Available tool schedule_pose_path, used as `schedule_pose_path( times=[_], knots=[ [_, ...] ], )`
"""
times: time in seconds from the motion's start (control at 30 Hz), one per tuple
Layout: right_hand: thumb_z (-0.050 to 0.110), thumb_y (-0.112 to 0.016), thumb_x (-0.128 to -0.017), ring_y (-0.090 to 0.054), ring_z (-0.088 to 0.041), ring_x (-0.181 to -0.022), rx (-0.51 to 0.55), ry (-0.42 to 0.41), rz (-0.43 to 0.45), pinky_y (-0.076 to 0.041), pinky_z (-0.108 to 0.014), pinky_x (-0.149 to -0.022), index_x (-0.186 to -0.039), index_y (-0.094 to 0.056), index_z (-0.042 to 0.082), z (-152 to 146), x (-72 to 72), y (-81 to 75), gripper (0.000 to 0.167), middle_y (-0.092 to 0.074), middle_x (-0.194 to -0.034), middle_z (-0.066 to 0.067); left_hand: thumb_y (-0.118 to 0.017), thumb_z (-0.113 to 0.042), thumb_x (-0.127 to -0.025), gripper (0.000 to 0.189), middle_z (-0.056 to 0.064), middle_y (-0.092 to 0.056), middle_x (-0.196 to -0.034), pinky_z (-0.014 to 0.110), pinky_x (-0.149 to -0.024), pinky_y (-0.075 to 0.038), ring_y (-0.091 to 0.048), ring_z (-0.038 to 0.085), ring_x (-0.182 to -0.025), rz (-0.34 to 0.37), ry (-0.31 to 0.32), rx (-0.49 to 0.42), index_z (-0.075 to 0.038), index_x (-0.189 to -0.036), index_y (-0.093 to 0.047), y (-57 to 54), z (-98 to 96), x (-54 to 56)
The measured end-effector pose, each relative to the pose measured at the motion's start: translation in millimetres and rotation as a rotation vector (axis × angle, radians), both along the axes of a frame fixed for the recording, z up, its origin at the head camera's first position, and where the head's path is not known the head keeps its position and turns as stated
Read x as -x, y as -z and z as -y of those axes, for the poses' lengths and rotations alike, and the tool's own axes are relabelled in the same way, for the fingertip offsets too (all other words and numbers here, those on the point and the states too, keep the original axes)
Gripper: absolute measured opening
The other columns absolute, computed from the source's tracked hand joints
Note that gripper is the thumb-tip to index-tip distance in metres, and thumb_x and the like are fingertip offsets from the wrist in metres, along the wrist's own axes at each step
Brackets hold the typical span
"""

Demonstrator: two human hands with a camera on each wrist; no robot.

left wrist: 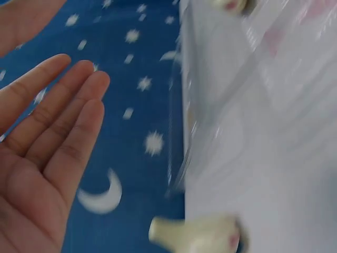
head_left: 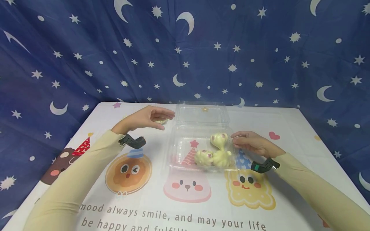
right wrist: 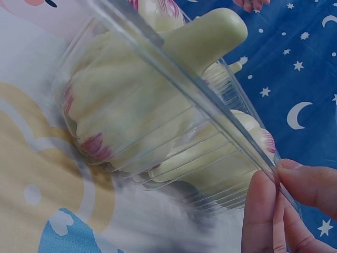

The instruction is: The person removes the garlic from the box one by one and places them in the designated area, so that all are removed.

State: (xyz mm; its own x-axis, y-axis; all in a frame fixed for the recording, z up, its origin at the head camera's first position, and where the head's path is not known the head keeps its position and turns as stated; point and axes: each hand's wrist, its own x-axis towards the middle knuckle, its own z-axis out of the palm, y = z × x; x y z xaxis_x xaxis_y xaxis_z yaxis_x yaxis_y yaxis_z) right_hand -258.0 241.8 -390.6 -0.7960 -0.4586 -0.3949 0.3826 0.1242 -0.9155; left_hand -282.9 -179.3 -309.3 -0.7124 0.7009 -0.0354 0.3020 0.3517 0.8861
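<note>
A clear plastic clamshell box point(head_left: 185, 134) lies on the table with its lid point(head_left: 189, 114) folded back. Three pale garlic bulbs point(head_left: 222, 158) with pinkish-purple marks sit in the right part of its base. My right hand point(head_left: 251, 143) pinches the right rim of the box between thumb and fingers, as the right wrist view shows closely. Left of the lid, my left hand point(head_left: 147, 118) is held with straight, spread fingers and nothing in its grasp. Another garlic bulb point(head_left: 161, 121) lies on the table beyond it, partly hidden by the fingers.
A white cloth point(head_left: 138, 211) with cartoon prints and lettering covers the table. Behind it hangs a dark blue curtain point(head_left: 208, 70) with moons and stars. In the left wrist view a stemmed garlic bulb point(left wrist: 202, 234) shows blurred near the bottom edge.
</note>
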Motion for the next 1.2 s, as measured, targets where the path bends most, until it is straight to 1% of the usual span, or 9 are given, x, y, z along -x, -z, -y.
schedule_pose_path(
  times=[0.13,0.33,0.53,0.73,0.83,0.9,1.03,1.1,1.2],
  knots=[
    [0.0,-0.056,-0.09,-0.064,-0.003,-0.08,0.009,-0.004,-0.007,-0.056,-0.019,-0.08,-0.117,-0.046,-0.007,-0.1,-0.7,-0.5,0.03,-0.066,-0.089,0.004,-0.071,-0.002,-0.08,0.058,0.019,-0.053,-0.136,0.03,-0.109,-0.04,-0.05,0.027,-0.128,-0.023,0.13,0.022,0.001,-0.133,-0.049,6.7,-28.7,0.0],
    [0.002,-0.058,-0.09,-0.064,-0.004,-0.079,-0.011,0.005,-0.007,-0.056,-0.019,-0.08,-0.117,-0.047,-0.007,-0.4,-1.4,-1.1,0.03,-0.066,-0.088,0.005,-0.07,-0.003,-0.082,0.054,0.019,-0.054,-0.134,0.028,-0.108,-0.041,-0.053,0.026,-0.125,0.015,0.236,0.046,0.003,-0.132,-0.05,19.2,-66.1,-1.0],
    [0.002,-0.058,-0.09,-0.065,-0.004,-0.079,-0.007,0.01,-0.005,-0.056,-0.018,-0.078,-0.117,-0.046,-0.007,-0.9,-1.9,-0.5,0.03,-0.066,-0.087,0.005,-0.068,-0.006,-0.084,0.047,0.021,-0.056,-0.131,0.027,-0.103,-0.046,-0.057,0.025,-0.12,0.061,0.26,0.116,0.003,-0.128,-0.054,35.2,-96.6,-2.9],
    [0.002,-0.056,-0.091,-0.064,-0.004,-0.081,-0.009,-0.009,-0.015,-0.056,-0.018,-0.08,-0.122,-0.041,-0.011,-2.4,-1.4,1.3,0.037,-0.065,-0.09,0.005,-0.06,-0.017,-0.091,0.04,0.016,-0.06,-0.127,0.025,-0.094,-0.051,-0.06,0.02,-0.115,0.059,0.261,0.246,0.001,-0.126,-0.057,45.8,-117.4,-1.4],
    [0.003,-0.055,-0.092,-0.063,-0.003,-0.083,-0.032,-0.024,-0.03,-0.055,-0.018,-0.081,-0.126,-0.037,-0.013,-3.0,-0.5,2.9,0.042,-0.064,-0.093,0.005,-0.057,-0.023,-0.092,0.038,0.012,-0.065,-0.12,0.031,-0.092,-0.053,-0.062,0.018,-0.106,0.075,0.26,0.297,0.0,-0.122,-0.061,49.2,-124.8,-1.8],
    [0.004,-0.055,-0.092,-0.063,-0.003,-0.083,-0.041,-0.027,-0.034,-0.055,-0.018,-0.082,-0.128,-0.036,-0.013,-2.9,0.2,3.7,0.044,-0.063,-0.094,0.005,-0.056,-0.024,-0.092,0.035,0.01,-0.068,-0.11,0.033,-0.09,-0.054,-0.063,0.016,-0.095,0.102,0.257,0.333,0.0,-0.116,-0.064,50.4,-129.5,-3.2],
    [0.004,-0.055,-0.092,-0.063,-0.003,-0.084,-0.045,-0.022,-0.035,-0.055,-0.018,-0.083,-0.128,-0.037,-0.013,-2.0,0.3,3.5,0.044,-0.063,-0.095,0.005,-0.056,-0.027,-0.092,0.033,0.004,-0.07,-0.096,0.027,-0.086,-0.054,-0.06,0.007,-0.081,0.17,0.231,0.408,-0.003,-0.111,-0.067,52.9,-136.9,-6.0],
    [0.003,-0.055,-0.092,-0.064,-0.003,-0.084,-0.037,-0.018,-0.032,-0.055,-0.019,-0.083,-0.127,-0.037,-0.013,-1.5,0.3,3.1,0.042,-0.064,-0.094,0.005,-0.056,-0.028,-0.092,0.033,0.003,-0.071,-0.1,0.023,-0.086,-0.054,-0.06,0.004,-0.082,0.2,0.226,0.432,-0.005,-0.113,-0.067,54.1,-138.5,-7.1],
    [0.002,-0.055,-0.092,-0.065,-0.004,-0.084,-0.018,-0.012,-0.02,-0.056,-0.019,-0.082,-0.125,-0.038,-0.011,-1.2,-0.3,2.1,0.039,-0.064,-0.092,0.004,-0.056,-0.025,-0.092,0.033,0.007,-0.069,-0.112,0.021,-0.089,-0.052,-0.063,0.006,-0.093,0.224,0.261,0.433,-0.004,-0.116,-0.066,55.5,-138.2,-8.2]
  ],
)
